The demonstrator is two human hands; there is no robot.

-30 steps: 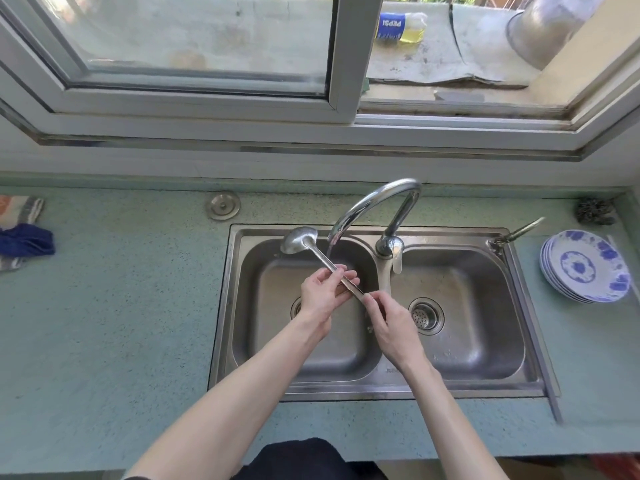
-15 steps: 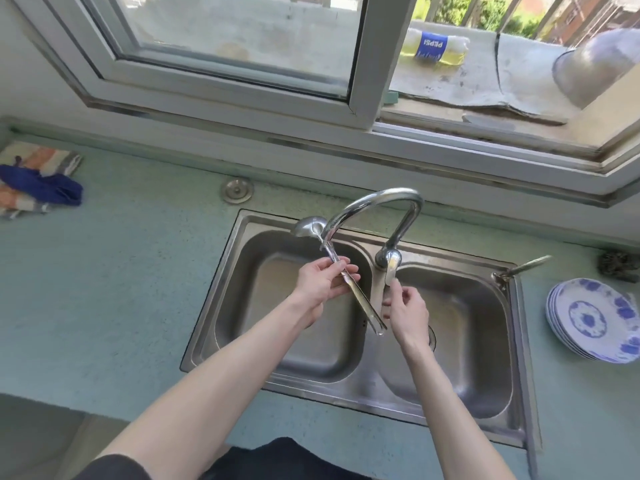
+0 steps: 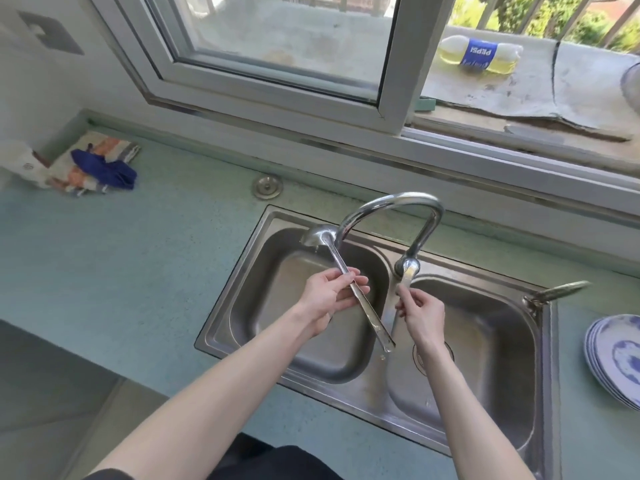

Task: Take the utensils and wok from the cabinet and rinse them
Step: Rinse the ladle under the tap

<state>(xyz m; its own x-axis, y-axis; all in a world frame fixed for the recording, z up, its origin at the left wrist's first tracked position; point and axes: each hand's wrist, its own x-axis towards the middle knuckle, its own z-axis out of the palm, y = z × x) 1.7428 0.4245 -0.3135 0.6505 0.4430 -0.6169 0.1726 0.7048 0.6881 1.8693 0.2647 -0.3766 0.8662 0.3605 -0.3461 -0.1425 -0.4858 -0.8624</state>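
Ladle (image 3: pixel 346 278) — handle in left hand's (image 3: pixel 325 299) clamped fingers (right hand (image 3: pixel 424 311) pinching tap lever (image 3: pixel 407 275)).

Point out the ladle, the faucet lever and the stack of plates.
ladle (image 3: pixel 349 285): head view, mid handle.
faucet lever (image 3: pixel 408 271): head view, upper part.
stack of plates (image 3: pixel 620 355): head view, top plate.

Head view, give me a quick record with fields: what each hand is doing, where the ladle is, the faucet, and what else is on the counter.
left hand: holds the ladle's handle, mid-shaft
right hand: fingertips pinch the faucet lever
ladle: bowl up under the faucet spout, over the left sink basin
water: no stream visible
right basin: nothing in it but the drain
counter left: folded cloths
counter right: stacked blue-and-white plates
window ledge: Pepsi bottle lying on its side
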